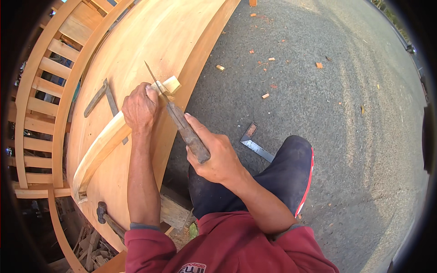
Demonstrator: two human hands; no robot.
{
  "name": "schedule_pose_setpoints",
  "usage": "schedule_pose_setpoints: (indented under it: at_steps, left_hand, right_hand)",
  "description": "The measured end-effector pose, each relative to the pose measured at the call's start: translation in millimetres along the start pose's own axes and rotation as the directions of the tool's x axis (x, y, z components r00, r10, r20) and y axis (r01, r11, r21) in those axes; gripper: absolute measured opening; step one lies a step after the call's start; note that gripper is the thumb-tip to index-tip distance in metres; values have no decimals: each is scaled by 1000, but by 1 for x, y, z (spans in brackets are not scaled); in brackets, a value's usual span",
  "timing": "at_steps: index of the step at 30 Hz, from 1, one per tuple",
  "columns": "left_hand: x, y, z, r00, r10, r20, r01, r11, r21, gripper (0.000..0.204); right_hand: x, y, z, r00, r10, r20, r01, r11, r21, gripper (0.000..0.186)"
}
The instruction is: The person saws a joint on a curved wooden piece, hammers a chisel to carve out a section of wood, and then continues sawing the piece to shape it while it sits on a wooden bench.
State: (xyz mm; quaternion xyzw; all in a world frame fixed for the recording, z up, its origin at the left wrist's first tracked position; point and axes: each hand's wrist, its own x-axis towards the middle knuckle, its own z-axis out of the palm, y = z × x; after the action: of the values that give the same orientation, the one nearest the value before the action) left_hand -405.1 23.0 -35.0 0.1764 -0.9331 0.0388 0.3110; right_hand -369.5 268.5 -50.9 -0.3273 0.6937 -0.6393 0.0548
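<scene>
My left hand is wrapped round a curved piece of wood, pressing it down on a broad wooden surface. In my right hand is a handsaw, gripped by its worn wooden handle. Its thin blade, seen nearly edge-on, crosses the wood close beside my left fingers, near the piece's far, squared end. How deep the blade sits in the wood cannot be made out. A dark bevel gauge lies left of my left hand, and part of it passes under the curved piece.
A hammer lies at the surface's near left edge. On the paved ground at right are a try square and scattered wood offcuts. A slatted wooden frame stands along the left. Scrap wood is piled below it.
</scene>
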Motion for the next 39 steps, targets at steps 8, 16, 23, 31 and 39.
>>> schedule_pose_setpoints:
  at_steps: [8,16,23,31,39]
  left_hand:
    - [13,9,-6,997,10,76,-6,999,-48,26]
    - [-56,-61,-137,961,-190,200,230,953,-196,29]
    - [-240,-156,-287,656,-741,147,606,632,484,24]
    - [-365,-125,-321,237,-936,262,790,342,508,38]
    - [-384,-125,-298,532,-805,264,785,585,201,51]
  right_hand:
    - [-100,-94,-91,992,-120,-25,115,981,-158,81]
    - [-82,119,-218,905,314,-286,-421,581,-697,70]
    - [-122,325,-308,922,332,-198,-359,545,-758,64]
    - [-23,212,-157,960,280,-24,-237,760,-606,36]
    - [-110,-96,226,446,-262,856,255,954,159,65]
